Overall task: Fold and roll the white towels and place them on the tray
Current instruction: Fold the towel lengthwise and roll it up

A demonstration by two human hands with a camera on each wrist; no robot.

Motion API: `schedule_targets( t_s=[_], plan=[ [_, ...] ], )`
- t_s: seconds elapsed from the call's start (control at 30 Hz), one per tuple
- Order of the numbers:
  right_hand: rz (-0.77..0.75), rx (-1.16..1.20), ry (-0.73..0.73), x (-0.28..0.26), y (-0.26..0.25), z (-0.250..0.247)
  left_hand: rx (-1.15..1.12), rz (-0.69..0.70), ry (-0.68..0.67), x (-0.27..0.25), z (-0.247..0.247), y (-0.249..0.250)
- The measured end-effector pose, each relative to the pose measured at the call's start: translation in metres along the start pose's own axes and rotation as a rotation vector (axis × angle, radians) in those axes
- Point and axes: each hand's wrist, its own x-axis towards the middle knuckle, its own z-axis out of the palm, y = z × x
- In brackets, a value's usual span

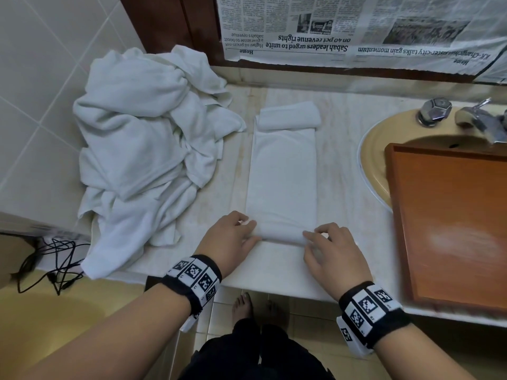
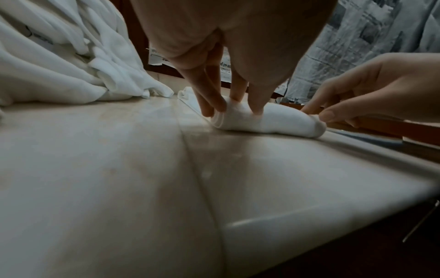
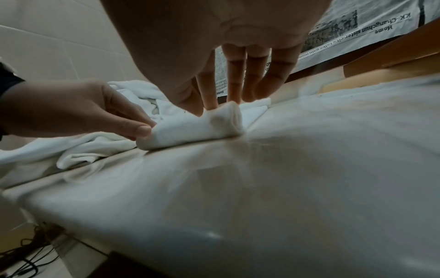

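Note:
A long white towel (image 1: 282, 176) lies folded in a narrow strip on the pale counter (image 1: 345, 187). Its near end is wound into a small roll (image 1: 282, 235) (image 2: 269, 122) (image 3: 190, 129). My left hand (image 1: 251, 231) (image 2: 228, 107) grips the roll's left end, fingers on top and thumb at the near side. My right hand (image 1: 315, 237) (image 3: 212, 109) pinches the right end the same way. A finished towel roll (image 1: 289, 119) rests at the strip's far end. The orange tray (image 1: 452, 215) lies to the right, across the sink, with nothing on it.
A heap of loose white towels (image 1: 142, 146) covers the counter's left side against the tiled wall. The yellow sink (image 1: 374, 160) and chrome tap (image 1: 482, 124) are at the right. Newspaper (image 1: 356, 28) hangs on the wall behind. Black cables (image 1: 52, 264) hang at lower left.

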Motion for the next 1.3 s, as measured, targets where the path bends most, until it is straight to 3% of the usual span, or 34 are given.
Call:
schedule_targets(
  t_s=[0.4,0.7,1.1,1.3],
  plan=[
    [-0.024,-0.041,-0.009,0.017,0.011,0.007,0.066,0.115,-0.039,0.014,-0.002,-0.005],
    [-0.059,-0.055,-0.111,0.032,0.019,-0.004,0.106,0.171,-0.064,0.022,-0.011,-0.01],
    [0.05,0.103,-0.4,0.068,0.035,-0.025,0.281,0.162,-0.31,0.057,-0.036,-0.015],
    [0.084,0.141,-0.557,0.092,0.039,-0.034,0.107,0.039,-0.422,0.072,-0.043,-0.016]
  ],
)
